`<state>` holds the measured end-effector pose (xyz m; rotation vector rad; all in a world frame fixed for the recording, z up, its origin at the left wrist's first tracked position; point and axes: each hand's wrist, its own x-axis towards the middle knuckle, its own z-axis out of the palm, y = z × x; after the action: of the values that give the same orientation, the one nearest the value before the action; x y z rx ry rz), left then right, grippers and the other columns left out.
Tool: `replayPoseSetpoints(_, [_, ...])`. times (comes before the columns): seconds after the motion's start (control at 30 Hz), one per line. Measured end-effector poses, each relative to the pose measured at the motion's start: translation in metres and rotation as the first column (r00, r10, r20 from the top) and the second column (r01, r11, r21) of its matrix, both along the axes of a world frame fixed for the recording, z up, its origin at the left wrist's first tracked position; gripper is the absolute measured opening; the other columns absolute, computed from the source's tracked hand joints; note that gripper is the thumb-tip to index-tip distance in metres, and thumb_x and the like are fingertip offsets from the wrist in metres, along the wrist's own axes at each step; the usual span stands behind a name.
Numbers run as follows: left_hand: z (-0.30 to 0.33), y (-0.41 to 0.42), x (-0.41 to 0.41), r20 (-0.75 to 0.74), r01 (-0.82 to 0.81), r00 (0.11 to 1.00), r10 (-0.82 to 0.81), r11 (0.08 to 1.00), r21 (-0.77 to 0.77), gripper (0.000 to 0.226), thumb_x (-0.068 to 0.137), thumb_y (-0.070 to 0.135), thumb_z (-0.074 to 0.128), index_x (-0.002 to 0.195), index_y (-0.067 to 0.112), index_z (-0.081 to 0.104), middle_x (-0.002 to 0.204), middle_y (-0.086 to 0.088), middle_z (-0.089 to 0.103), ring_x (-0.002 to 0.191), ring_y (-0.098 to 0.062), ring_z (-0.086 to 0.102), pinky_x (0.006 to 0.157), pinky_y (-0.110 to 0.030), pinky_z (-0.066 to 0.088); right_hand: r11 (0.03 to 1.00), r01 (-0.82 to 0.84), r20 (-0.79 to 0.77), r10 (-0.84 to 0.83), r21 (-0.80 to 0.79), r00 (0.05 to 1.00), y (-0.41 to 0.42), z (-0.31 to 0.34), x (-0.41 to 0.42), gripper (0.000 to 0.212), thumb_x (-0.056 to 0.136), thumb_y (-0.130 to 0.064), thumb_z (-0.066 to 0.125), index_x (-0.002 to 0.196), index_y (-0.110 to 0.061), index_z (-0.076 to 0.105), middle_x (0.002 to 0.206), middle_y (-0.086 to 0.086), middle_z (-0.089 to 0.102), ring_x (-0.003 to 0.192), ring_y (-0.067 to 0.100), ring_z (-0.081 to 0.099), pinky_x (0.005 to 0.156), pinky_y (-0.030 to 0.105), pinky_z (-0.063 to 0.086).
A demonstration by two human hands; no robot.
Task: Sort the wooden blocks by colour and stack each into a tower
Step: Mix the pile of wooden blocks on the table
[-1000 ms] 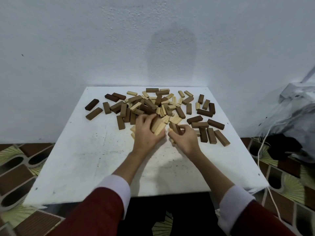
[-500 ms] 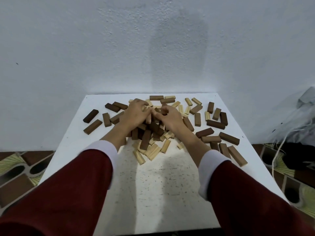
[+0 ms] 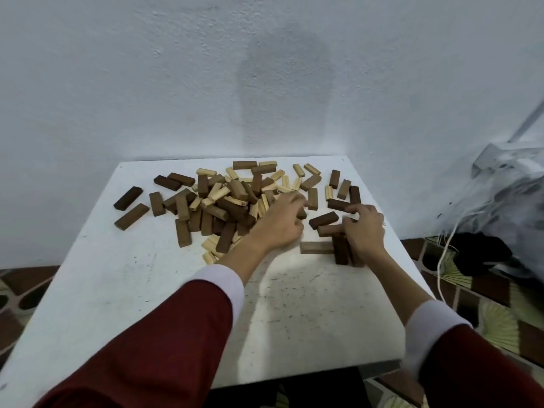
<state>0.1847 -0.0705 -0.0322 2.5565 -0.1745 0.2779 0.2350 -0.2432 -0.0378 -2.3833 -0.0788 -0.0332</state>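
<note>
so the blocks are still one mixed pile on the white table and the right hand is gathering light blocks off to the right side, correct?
Not quite. In the head view the right hand is among dark brown blocks, not light ones. The rest holds: the mixed pile still lies unsorted on the white table, and the hand works to its right.

Rough white plastered wall (image 3: pixel 117 69) fills 12 o'clock, faint grey shadow patch at centre. White scuffed square tabletop (image 3: pixel 103 290) butts against it. Brown-and-cream fan-patterned floor tiles (image 3: pixel 497 325) at 3 and 9 o'clock. Light is soft, diffuse.
</note>
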Motion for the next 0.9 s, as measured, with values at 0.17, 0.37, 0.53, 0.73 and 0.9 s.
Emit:
replayPoseSetpoints(0.17, [-0.021,-0.039,0.005,-0.156,0.194,0.974,-0.166,0.962,0.193,0.065,0.088,0.023,0.055,0.147,0.015,0.029,0.157,-0.002,0.019,0.143,-0.021,0.013,0.117,-0.038,0.016,0.964,-0.083,-0.090,0.063,-0.251,0.994,-0.026,-0.019,-0.009,0.055,0.086,-0.051,0.056,0.132,-0.021,0.047,0.150,0.007,0.030,0.140,0.031,0.019,0.110,0.050,0.017])
replayPoseSetpoints(0.37, [-0.037,-0.039,0.002,-0.120,0.173,0.982,-0.146,0.950,0.260,0.053,0.093,0.033,0.053,0.142,0.018,0.038,0.147,-0.002,0.036,0.136,-0.021,0.026,0.109,-0.037,0.028,0.965,-0.111,0.025,0.121,-0.236,0.992,-0.026,-0.029,-0.019,0.065,0.081,-0.044,0.067,0.136,-0.018,0.044,0.145,0.009,0.036,0.136,0.033,0.022,0.106,0.047,0.025])
replayPoseSetpoints(0.53, [-0.039,-0.038,-0.007,-0.005,0.011,1.000,-0.010,0.970,0.243,0.037,0.085,0.038,0.062,0.111,0.014,0.052,0.120,-0.004,0.048,0.111,-0.021,0.038,0.089,-0.038,0.041,0.943,-0.087,0.048,0.108,-0.322,0.993,-0.026,-0.027,-0.024,0.054,0.087,-0.044,0.059,0.128,-0.011,0.048,0.133,0.010,0.044,0.123,0.031,0.032,0.095,0.041,0.033])
replayPoseSetpoints(0.73, [-0.039,-0.041,-0.009,-0.015,-0.035,0.999,0.038,0.986,0.164,0.041,0.081,0.043,0.064,0.103,0.011,0.051,0.131,-0.012,0.041,0.122,-0.028,0.035,0.095,-0.039,0.036,0.888,-0.015,0.097,0.067,-0.460,0.993,-0.028,-0.032,-0.039,0.068,0.082,-0.065,0.049,0.129,-0.016,0.049,0.144,0.009,0.038,0.132,0.035,0.028,0.108,0.053,0.020])
replayPoseSetpoints(0.9, [-0.033,-0.046,-0.010,-0.062,-0.071,0.995,0.080,0.989,0.127,0.039,0.082,0.033,0.065,0.108,0.009,0.050,0.120,-0.010,0.048,0.113,-0.025,0.040,0.086,-0.032,0.034,0.874,-0.079,0.016,0.099,-0.480,0.995,-0.032,-0.038,-0.048,0.077,0.082,-0.070,0.043,0.142,-0.023,0.031,0.153,0.005,0.022,0.138,0.034,0.018,0.110,0.055,0.016])
